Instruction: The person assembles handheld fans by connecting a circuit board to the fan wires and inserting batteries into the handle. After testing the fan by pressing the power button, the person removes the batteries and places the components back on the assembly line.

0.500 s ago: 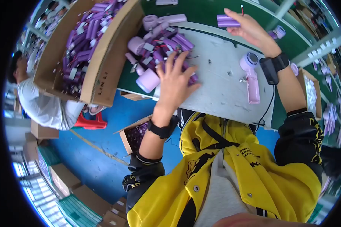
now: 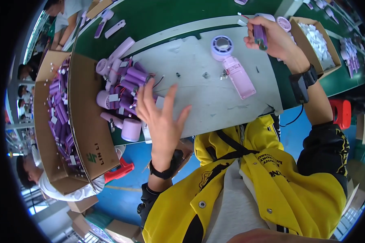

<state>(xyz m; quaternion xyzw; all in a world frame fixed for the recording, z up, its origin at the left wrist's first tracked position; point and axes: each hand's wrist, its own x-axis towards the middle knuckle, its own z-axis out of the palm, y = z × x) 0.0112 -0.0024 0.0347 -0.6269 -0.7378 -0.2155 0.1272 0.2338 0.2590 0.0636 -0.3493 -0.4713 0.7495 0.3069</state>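
Note:
My right hand (image 2: 278, 40) is closed around a purple battery pack (image 2: 260, 37), above the far right part of the grey mat (image 2: 198, 97). A thin wire with a white plug (image 2: 242, 22) shows beside that hand. With fingers spread, my left hand (image 2: 163, 123) is at the right side of a pile of purple battery packs (image 2: 129, 83) with red wires and white labels; its fingertips overlap the pile, and I cannot tell whether they touch. Between my hands a lilac handheld fan (image 2: 240, 79) lies on the mat, its round head pointing away from me.
A cardboard box (image 2: 95, 133) full of battery packs stands at the left. More lilac fan parts (image 2: 132, 129) lie around the pile. At the right is a box of white pieces (image 2: 318, 46). Co-workers sit at the left, near a red stool (image 2: 119, 172).
My view has turned, so the bench sits differently in the picture. The battery pack in my right hand has swung from lying level to pointing toward me. My left hand stays spread by the pile.

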